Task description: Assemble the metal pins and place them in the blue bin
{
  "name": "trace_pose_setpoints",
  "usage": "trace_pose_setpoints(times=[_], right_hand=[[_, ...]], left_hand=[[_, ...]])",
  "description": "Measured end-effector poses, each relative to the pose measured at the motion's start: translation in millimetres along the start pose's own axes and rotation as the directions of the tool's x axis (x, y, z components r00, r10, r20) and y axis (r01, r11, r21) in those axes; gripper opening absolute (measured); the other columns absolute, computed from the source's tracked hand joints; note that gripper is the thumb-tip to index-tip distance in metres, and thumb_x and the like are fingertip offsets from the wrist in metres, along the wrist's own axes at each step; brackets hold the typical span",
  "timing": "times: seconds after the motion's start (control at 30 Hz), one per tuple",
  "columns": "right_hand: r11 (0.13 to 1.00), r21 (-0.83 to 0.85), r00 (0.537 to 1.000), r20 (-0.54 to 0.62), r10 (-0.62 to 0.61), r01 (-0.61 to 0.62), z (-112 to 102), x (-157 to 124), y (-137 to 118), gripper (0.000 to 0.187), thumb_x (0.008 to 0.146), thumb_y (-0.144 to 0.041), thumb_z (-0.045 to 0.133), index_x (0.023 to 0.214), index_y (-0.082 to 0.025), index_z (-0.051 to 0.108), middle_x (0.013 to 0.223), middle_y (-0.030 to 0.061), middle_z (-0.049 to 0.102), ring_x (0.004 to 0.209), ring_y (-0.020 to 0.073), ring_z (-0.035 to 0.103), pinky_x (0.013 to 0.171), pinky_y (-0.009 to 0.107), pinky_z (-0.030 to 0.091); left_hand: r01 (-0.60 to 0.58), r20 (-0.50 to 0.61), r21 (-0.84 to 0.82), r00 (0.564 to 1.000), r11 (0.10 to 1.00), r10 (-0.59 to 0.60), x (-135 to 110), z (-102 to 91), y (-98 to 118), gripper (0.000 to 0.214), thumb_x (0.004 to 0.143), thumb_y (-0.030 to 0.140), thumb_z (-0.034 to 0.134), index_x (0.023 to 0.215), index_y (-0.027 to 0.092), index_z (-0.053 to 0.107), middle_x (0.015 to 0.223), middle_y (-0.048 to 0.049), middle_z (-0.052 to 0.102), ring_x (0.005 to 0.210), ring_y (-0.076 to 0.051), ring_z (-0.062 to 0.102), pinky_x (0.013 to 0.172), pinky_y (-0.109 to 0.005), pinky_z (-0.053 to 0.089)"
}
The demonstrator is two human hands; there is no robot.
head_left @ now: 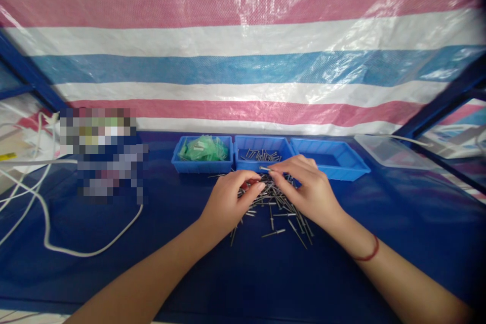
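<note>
On the blue tabletop lies a loose pile of blind rivets [281,202], with thin metal stems pointing many ways. My right hand [309,187] reaches over the pile's right side, thumb and forefinger closed on a blind rivet [265,168] held almost level. At the pile's left side my left hand [228,197] is curled, thumb and forefinger tips close together; whatever lies between them is too small to make out. Just behind the hands, the middle blue bin [243,164] contains several metal fasteners [261,155].
Left of the middle bin, another blue bin [201,167] holds green plastic packets [203,148]. A third blue bin [341,174] stands on the right, beside a clear plastic lid or tray [391,152]. White cables [76,252] loop over the left side near a blurred-out patch. Striped sheeting [235,68] hangs behind.
</note>
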State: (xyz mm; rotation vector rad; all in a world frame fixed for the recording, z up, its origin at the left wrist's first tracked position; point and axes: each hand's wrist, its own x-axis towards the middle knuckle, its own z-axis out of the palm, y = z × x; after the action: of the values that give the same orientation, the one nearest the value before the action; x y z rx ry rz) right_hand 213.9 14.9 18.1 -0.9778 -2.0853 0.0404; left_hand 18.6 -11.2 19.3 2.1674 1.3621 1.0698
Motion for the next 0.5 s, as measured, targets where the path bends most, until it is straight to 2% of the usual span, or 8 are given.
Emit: trace_pose_setpoints(times=[0.13,0.27,0.37,0.5], right_hand=[[0.98,-0.186,0.993,-0.103,0.053,-0.072,5,5,19,0.02,0.092,-0.032,0.051,0.092,-0.021,0.067,0.089,0.0046,0.071,0.083,0.0214,0.06,0.075,0.037,0.036],[0.933,-0.345,0.99,-0.124,0.069,-0.108,7,8,29,0.025,0.092,-0.037,0.05,0.09,-0.021,0.069,0.083,0.0038,0.071,0.078,0.0221,0.058,0.074,0.037,0.031],[0.93,-0.345,0.988,-0.125,0.086,-0.125,3,8,27,0.029,0.092,-0.041,0.049,0.087,-0.021,0.069,0.08,0.004,0.07,0.076,0.0216,0.056,0.073,0.037,0.03],[0.963,-0.238,0.989,-0.109,0.1,-0.123,-2,4,18,0.028,0.093,-0.038,0.048,0.084,-0.021,0.068,0.078,0.0036,0.069,0.076,0.0206,0.056,0.074,0.037,0.032]], left_hand=[[-0.031,0.06,0.08,0.998,0.996,0.026,1,0.7,-4,0.019,0.09,0.033,0.053,0.101,0.022,0.064,0.09,-0.0015,0.071,0.083,-0.017,0.064,0.077,-0.029,0.045],[-0.062,0.11,0.145,0.993,0.988,0.046,2,1.3,-8,0.019,0.091,0.03,0.051,0.1,0.022,0.065,0.089,-0.0016,0.071,0.083,-0.018,0.063,0.077,-0.03,0.043],[-0.062,0.12,0.174,0.992,0.983,0.042,2,0.0,-9,0.019,0.091,0.027,0.049,0.1,0.022,0.065,0.088,-0.0013,0.07,0.082,-0.018,0.062,0.075,-0.03,0.041],[-0.081,0.164,0.224,0.985,0.971,0.044,3,-2.7,-10,0.016,0.088,0.02,0.05,0.093,0.022,0.065,0.087,-0.0007,0.069,0.083,-0.018,0.06,0.075,-0.03,0.038]])
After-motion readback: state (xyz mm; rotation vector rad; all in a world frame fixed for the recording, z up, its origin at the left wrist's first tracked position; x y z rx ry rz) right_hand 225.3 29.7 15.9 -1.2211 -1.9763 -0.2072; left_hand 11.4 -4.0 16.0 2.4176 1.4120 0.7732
